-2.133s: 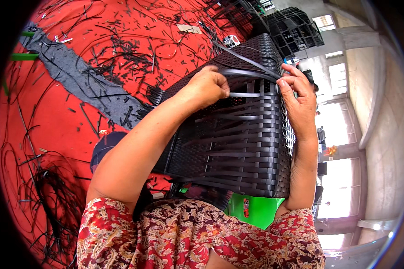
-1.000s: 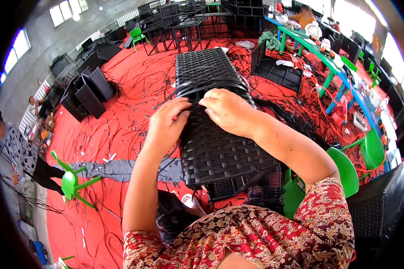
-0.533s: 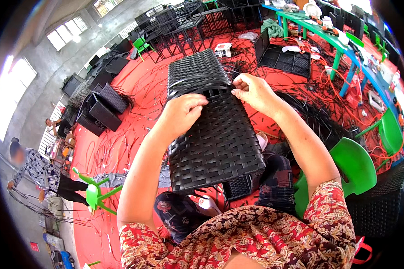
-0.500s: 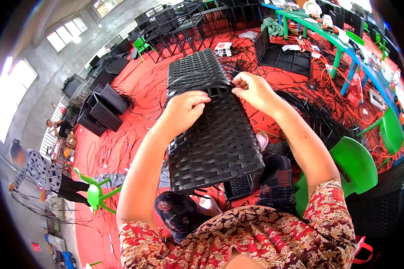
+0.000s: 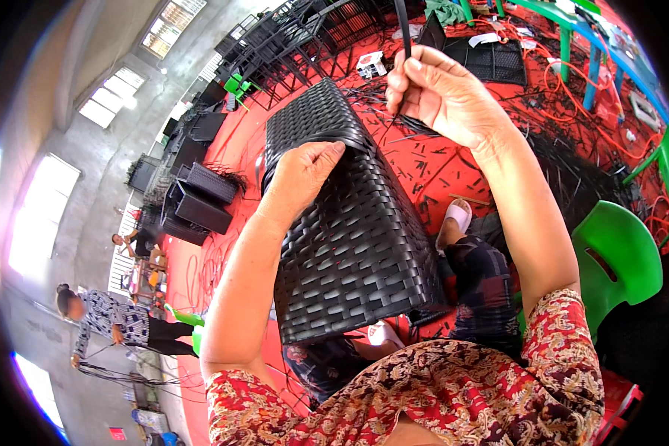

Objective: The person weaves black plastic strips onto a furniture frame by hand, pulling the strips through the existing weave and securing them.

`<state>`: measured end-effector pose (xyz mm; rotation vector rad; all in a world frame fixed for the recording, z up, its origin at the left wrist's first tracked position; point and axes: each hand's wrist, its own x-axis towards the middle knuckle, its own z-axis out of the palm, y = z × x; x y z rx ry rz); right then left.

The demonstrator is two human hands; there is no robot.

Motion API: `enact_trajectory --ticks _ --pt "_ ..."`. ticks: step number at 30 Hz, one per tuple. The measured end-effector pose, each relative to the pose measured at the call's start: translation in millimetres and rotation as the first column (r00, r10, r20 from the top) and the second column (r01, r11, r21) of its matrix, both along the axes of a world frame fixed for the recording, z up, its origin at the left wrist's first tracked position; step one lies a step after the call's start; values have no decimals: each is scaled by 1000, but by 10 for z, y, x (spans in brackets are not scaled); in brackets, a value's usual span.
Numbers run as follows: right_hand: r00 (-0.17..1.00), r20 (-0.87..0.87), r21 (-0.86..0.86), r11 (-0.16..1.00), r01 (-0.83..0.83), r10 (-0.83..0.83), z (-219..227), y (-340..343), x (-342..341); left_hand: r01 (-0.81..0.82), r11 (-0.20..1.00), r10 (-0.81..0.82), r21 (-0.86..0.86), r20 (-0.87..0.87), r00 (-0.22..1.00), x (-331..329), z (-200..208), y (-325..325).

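A long black woven panel (image 5: pixel 349 245), box-like with a bent-down side, lies across my lap and stretches away from me. Raised off its far right edge, my right hand (image 5: pixel 442 93) pinches a flat black strip (image 5: pixel 405 30) that runs upward out of the picture. My left hand (image 5: pixel 301 175) rests on the weave near the middle, thumb and fingers closed on a black strip at a raised band (image 5: pixel 353 135). Where the strip in my right hand joins the weave cannot be made out.
Black strip scraps litter the red floor covering (image 5: pixel 416 167). A green chair (image 5: pixel 617 256) stands at my right, beside a heap of black strips (image 5: pixel 565 171). Dark frames (image 5: pixel 297 52) are stacked at the back. At the left a person (image 5: pixel 119 323) holds long strips.
My right hand has lifted up and away from the panel, drawing a black strip with it. My left hand stays on the weave. The view has turned slightly.
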<state>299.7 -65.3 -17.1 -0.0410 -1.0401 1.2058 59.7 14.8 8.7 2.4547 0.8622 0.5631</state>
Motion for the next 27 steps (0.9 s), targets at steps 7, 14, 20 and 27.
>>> enact_trajectory --ticks 7,14,20,27 --pt "957 -290 151 988 33 12 -197 -133 479 -157 985 136 77 224 965 34 -203 -13" --pt "845 -484 283 954 -94 227 -569 -223 1093 -206 972 174 116 239 955 -135 -269 -110" --pt "946 -192 80 957 280 -260 -669 -405 1100 -148 989 141 18 221 965 -124 -189 -187" --pt "474 637 144 699 701 -607 -352 -673 254 -56 988 35 -143 -143 989 68 149 15"
